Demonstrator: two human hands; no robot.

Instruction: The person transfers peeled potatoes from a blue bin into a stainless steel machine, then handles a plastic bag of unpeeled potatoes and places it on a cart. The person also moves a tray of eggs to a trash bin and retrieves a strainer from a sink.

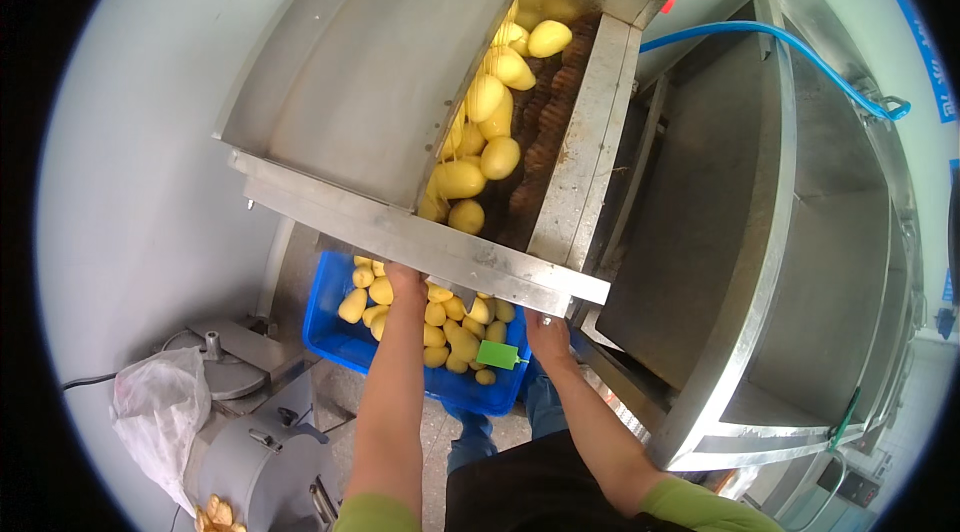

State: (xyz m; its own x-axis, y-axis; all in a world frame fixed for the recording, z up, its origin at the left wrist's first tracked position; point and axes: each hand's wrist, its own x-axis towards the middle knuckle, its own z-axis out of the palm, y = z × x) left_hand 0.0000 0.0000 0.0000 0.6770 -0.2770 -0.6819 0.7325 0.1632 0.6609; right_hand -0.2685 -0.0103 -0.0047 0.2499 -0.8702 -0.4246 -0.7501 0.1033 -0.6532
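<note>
While yellow potatoes [485,98] lie along the dark rollers [545,114] of a steel machine [360,62], both hands are at its front rim [400,238].
The left hand [405,282] comes up to the underside of the rim, above a blue crate [328,307], and the right hand [547,337] is just below the rim's right corner; the metal hides most of the fingers, so I cannot tell whether they are wide, narrow or holding something. Further potatoes [462,344] fill the crate, with a flat green piece [497,355] toward its right end. To the right stands a large steel unit [700,202], a blue hose [740,27] curving above it; to the left is a crumpled pale plastic bag [160,402].
</note>
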